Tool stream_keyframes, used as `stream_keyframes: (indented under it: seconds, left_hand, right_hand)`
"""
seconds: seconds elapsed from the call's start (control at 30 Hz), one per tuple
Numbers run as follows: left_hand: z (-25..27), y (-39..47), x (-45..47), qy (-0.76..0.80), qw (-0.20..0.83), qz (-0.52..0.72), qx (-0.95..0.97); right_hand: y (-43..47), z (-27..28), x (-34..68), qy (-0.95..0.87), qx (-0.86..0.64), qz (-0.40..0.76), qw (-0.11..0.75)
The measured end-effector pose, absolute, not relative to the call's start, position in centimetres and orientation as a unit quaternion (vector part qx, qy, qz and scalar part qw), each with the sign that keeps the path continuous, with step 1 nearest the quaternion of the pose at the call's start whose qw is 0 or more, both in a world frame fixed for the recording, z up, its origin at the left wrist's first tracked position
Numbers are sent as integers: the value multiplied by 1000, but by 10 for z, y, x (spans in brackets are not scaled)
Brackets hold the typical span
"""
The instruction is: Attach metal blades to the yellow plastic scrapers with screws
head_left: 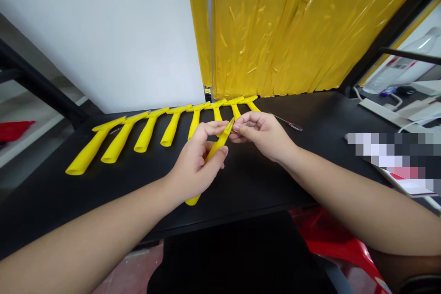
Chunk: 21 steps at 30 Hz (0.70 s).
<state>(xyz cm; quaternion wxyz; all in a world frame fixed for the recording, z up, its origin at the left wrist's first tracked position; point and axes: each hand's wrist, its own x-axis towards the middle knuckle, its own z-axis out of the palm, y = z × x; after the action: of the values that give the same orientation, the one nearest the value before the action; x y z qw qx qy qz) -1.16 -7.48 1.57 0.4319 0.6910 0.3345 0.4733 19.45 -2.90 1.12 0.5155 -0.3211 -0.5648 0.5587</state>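
Observation:
My left hand (203,158) is wrapped round a yellow T-shaped squeegee handle (220,140), whose hollow lower end sticks out below the palm. At the narrow head of that piece, the fingers of my right hand (260,135) are pinched together against its tip. Whether the right fingers also hold something small cannot be made out. Behind both hands, several matching yellow squeegee handles (144,135) lie in a slanting row, heads towards the wall and hollow ends towards me. My hands partly cover the ones at the right end of the row.
A small screwdriver (294,126) lies on the black table (262,183) to the right of my hand. Yellow plastic sheeting (275,32) and a white panel (120,32) stand behind. At right are a clear bottle (396,71) and a white rack with cables. A red bag (337,239) hangs below the edge.

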Motion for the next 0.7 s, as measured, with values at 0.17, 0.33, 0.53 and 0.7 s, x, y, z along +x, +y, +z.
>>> stream_keyframes:
  seconds: [0.17, 0.33, 0.53, 0.7]
  left_hand:
    - [17, -77, -14, 324, 368, 464, 738]
    - [22, -76, -18, 304, 267, 446, 799]
    - [29, -75, -21, 295, 204, 411, 838]
    - [27, -74, -22, 290, 169, 399, 853]
  right_hand:
    - [-32, 12, 192, -504, -300, 628, 511]
    - [-33, 16, 193, -470, -292, 668, 499]
    - [-33, 17, 193, -479, -287, 670, 490]
    - [-34, 14, 192, -495, -284, 651, 500]
